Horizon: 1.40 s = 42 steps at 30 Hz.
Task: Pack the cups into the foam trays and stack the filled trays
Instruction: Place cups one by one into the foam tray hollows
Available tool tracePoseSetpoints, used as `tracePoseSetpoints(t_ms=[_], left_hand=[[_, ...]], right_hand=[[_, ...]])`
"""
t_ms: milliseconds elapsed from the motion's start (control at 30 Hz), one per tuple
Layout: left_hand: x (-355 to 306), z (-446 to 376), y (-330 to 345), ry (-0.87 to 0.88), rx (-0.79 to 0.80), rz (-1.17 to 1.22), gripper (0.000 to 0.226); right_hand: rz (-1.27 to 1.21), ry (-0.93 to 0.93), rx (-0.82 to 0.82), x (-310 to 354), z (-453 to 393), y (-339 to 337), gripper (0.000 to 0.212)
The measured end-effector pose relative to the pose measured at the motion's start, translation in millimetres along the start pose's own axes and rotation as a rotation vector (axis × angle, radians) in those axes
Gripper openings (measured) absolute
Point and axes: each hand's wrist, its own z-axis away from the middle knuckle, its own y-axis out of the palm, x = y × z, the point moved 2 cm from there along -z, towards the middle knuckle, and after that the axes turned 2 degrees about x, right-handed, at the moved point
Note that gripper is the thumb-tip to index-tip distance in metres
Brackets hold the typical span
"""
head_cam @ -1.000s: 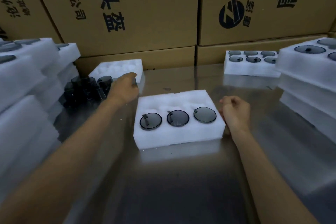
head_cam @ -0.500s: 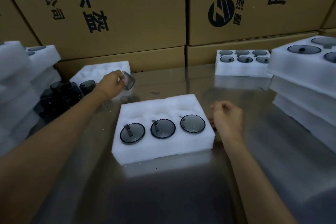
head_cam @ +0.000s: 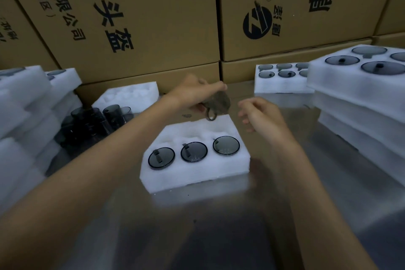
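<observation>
Left hand (head_cam: 192, 92) now carrying cup (head_cam: 219, 103) from 9 o'clock pile to over foam tray (head_cam: 197, 173) back row, fingers gripping it; right hand (head_cam: 260, 116) raised, fingers loosely curled, empty; fourth slot next

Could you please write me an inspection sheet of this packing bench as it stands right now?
Surface: reflective metal table, bare in front of the tray.
Job's things: centre foam tray holds three cups in its near row; far row unfilled. Smoky cup held above the far row, blurred. Loose cups grouped at left. Empty tray behind them. Filled tray at back right; stack of filled trays at right; foam stacks at left.
Clutter: small specks on the table.
Grippers: left hand grips the cup; right hand beside it, fingers loosely curled, holding nothing.
Cables: nothing seen.
Surroundings: printed cardboard boxes behind the table.
</observation>
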Motion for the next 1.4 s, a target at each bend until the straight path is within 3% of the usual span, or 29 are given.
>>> tracePoseSetpoints(t_ms=[167, 267, 400, 600, 733, 800, 1000, 1100, 1167, 1267, 1400], left_hand=[[3, -1, 21, -0.054, -0.154, -0.403, 0.055], [12, -6, 31, -0.085, -0.117, -0.599, 0.057], [20, -16, 37, -0.135, -0.122, -0.726, 0.057], [27, -21, 53, -0.127, -0.124, -0.955, 0.056], [46, -20, 64, -0.132, -0.011, -0.924, 0.057], [53, -19, 66, -0.135, 0.054, -0.868, 0.058], [54, -18, 55, -0.089, 0.176, -0.659, 0.058], [71, -22, 1, -0.043, -0.102, -0.633, 0.047], [101, -21, -48, -0.158, -0.341, -0.778, 0.041], [156, -17, -99, -0.370, -0.303, -0.926, 0.048], [204, -14, -121, -0.360, -0.283, -0.992, 0.050]], right_hand=[[0.180, -0.038, 0.231, 6, 0, -5, 0.017], [0.223, 0.013, 0.309, -2, -1, -5, 0.018], [0.196, 0.013, 0.305, -11, -1, 1, 0.026], [0.143, 0.018, 0.217, -34, -6, 3, 0.010], [0.049, 0.065, 0.186, -46, -6, 6, 0.037], [0.025, 0.081, 0.181, -50, -6, 8, 0.040], [-0.125, 0.074, 0.044, -55, -8, 14, 0.013], [-0.131, 0.084, -0.075, -63, -16, 11, 0.012], [-0.076, 0.078, -0.151, -68, -20, 11, 0.019], [-0.033, 0.061, -0.194, -72, -24, 16, 0.024], [0.096, 0.034, -0.197, -73, -22, 20, 0.027]])
